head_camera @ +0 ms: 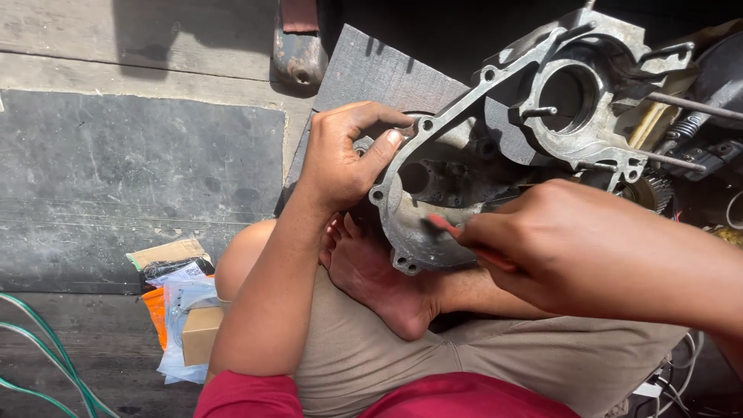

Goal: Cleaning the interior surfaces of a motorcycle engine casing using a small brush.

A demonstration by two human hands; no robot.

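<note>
A grey, grimy metal engine casing (511,131) lies tilted on a dark wooden board in front of my crossed legs. My left hand (344,155) grips its left rim, thumb pressed on the edge near a bolt hole. My right hand (573,248) holds a thin red-handled tool (453,230) whose tip touches the lower inner part of the casing. The tool's working end is hidden against the metal.
My bare foot (379,279) rests under the casing's lower edge. Plastic packets and a small cardboard box (182,310) lie at the left knee. Green hoses (46,356) run bottom left. Springs, rods and a gear (658,190) crowd the right. A dark wooden board (379,73) lies beneath.
</note>
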